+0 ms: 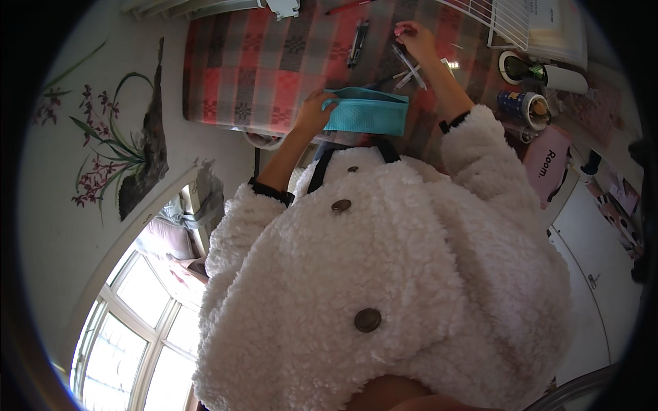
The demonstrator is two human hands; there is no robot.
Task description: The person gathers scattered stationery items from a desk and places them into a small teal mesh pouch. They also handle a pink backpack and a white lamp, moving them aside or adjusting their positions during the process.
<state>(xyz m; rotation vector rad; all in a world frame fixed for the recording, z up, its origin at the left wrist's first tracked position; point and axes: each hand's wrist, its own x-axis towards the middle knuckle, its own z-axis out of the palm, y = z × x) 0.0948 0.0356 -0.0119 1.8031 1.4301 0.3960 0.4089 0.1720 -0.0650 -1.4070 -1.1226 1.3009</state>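
Observation:
My left hand (314, 113) grips the left end of a teal mesh zip pouch (366, 115) at the near edge of the table. The pouch's top gapes a little; its contents cannot be made out. Farther off, my right hand (417, 41) pinches a small pink object (399, 31) between the fingertips; what it is cannot be told. Just below that hand, clear-barrelled pens (409, 68) lie crossed on the cloth. Two dark pens (358, 43) rest side by side to the left of them.
A red pen (349, 6) lies at the far edge of the red-and-grey checked tablecloth (241, 67). On the right are a white wire rack (486, 20), a green bottle (519, 69), a blue patterned cup (516, 104) and a pink pouch (547, 164) with writing.

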